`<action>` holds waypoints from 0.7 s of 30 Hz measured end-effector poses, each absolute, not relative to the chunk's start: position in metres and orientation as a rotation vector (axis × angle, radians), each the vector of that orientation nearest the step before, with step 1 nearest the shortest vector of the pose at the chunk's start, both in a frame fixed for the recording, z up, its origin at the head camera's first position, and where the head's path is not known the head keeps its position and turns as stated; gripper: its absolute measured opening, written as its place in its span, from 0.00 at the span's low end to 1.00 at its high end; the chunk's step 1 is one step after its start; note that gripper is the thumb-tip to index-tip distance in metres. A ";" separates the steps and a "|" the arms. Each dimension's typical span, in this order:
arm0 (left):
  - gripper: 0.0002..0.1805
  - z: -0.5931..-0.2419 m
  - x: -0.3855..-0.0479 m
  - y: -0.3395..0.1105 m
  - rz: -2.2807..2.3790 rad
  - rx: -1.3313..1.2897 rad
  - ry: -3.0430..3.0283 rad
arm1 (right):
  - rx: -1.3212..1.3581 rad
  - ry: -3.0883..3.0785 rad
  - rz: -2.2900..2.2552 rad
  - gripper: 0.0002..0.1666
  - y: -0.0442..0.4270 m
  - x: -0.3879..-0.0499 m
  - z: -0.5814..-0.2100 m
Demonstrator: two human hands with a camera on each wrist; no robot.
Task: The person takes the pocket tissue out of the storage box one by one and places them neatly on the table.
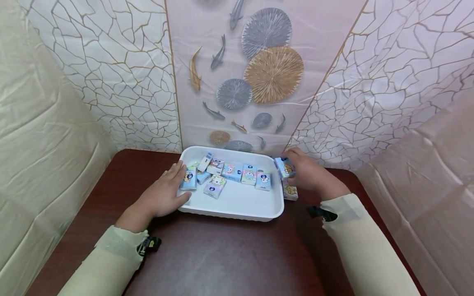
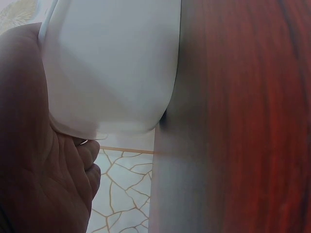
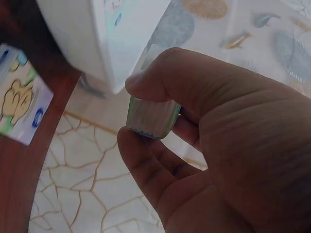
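A white rectangular tray (image 1: 237,205) holds several small cartoon-printed packs that look like pocket tissues, such as a purple-white one (image 1: 214,187) and a blue one (image 1: 263,181). My left hand (image 1: 164,193) rests with fairly straight fingers on the tray's left rim, its thumb near the front corner. Beside the right rim, my right hand (image 1: 309,174) pinches a blue tissue pack (image 1: 284,166) between thumb and fingers. In the right wrist view this pack (image 3: 151,116) shows its end. Below it, another tissue pack (image 1: 290,193) lies on the table against the tray's right side.
The dark red-brown table (image 1: 237,255) carries the tray near its back edge. Behind stands a patterned cloth wall (image 1: 140,82) with fish and round motifs in the middle. Beige cloth (image 1: 426,172) closes in both sides.
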State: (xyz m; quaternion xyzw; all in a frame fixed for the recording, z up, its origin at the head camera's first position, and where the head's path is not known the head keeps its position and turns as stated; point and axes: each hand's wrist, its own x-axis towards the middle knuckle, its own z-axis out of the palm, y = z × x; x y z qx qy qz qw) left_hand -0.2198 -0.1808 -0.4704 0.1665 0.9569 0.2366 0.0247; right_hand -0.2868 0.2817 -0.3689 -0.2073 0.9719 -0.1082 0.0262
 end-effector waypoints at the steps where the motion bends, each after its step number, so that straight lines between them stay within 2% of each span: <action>1: 0.54 -0.471 -0.220 -0.181 0.741 0.518 2.960 | -0.644 3.009 -0.330 0.51 0.284 -0.287 -0.370; 21: 0.52 -0.471 -0.222 -0.180 0.658 0.503 2.980 | -0.456 3.017 -0.390 0.48 0.337 -0.281 -0.398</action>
